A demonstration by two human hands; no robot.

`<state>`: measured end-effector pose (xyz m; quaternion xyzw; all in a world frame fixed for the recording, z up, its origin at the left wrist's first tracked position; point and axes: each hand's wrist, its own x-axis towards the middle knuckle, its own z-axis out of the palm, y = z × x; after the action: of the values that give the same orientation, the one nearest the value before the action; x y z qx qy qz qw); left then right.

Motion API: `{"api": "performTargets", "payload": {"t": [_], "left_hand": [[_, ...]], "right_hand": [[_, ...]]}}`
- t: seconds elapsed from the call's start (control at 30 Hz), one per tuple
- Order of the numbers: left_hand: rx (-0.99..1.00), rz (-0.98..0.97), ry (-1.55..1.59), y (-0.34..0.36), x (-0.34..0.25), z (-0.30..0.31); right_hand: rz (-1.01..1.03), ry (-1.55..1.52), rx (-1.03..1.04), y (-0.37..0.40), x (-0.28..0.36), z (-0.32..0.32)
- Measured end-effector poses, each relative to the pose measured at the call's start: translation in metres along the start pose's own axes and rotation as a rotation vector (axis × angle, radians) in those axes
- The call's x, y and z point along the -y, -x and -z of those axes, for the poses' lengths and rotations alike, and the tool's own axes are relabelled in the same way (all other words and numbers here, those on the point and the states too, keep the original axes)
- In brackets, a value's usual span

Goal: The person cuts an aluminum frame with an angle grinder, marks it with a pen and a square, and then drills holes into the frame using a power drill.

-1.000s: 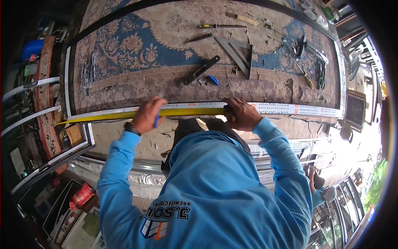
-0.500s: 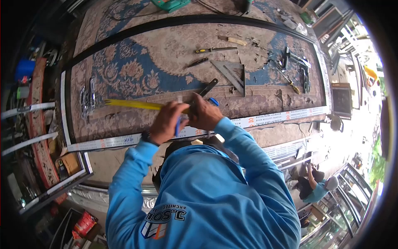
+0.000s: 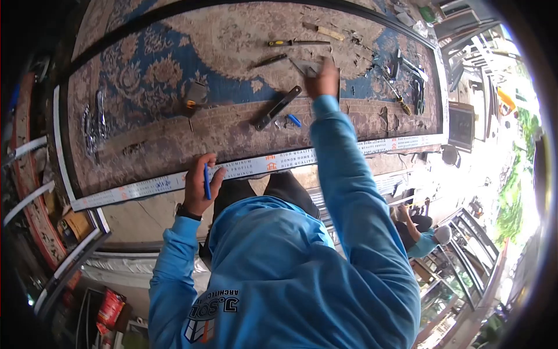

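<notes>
Hooded top [image 3: 279, 273]: bright blue, long sleeves reaching the wrists. Back print [image 3: 220, 305]: black lettering "J.SOL", a smaller line of text, and a white, orange and blue window emblem. Watch [image 3: 187, 213]: dark strap, left wrist. Bare: left hand [image 3: 200, 183], right hand [image 3: 322, 78].

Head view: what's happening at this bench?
A person in a blue top stands at a carpet-covered bench. The left hand holds a blue pen against the long aluminium profile that lies along the near edge. The right hand is stretched across the bench onto a metal set square; whether it grips it is unclear. Screwdrivers lie beyond.
</notes>
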<state>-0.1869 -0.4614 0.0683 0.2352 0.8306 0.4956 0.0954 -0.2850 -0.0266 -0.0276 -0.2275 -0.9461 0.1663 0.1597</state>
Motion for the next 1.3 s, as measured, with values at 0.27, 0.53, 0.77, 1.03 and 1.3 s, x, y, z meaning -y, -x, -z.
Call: {"api": "performTargets", "payload": {"t": [0.27,0.53,0.77,1.03,1.3], "left_hand": [[-0.045,-0.203,-0.160,-0.049,-0.003,-0.127],[-0.293,-0.222,-0.459,-0.111,0.004,-0.152],[-0.263,0.186,0.251,-0.032,-0.056,-0.188],[-0.095,0.202,0.252,0.025,-0.081,-0.247],[-0.122,0.273,0.273,0.029,-0.076,-0.281]], "right_hand": [[-0.489,0.168,0.208,-0.002,-0.136,0.016],[0.156,-0.238,-0.018,-0.003,-0.202,0.130],[0.704,-0.278,0.462,0.133,-0.166,0.108],[0.664,-0.198,0.498,0.169,-0.152,0.105],[0.669,-0.260,0.447,0.172,-0.150,0.103]]}}
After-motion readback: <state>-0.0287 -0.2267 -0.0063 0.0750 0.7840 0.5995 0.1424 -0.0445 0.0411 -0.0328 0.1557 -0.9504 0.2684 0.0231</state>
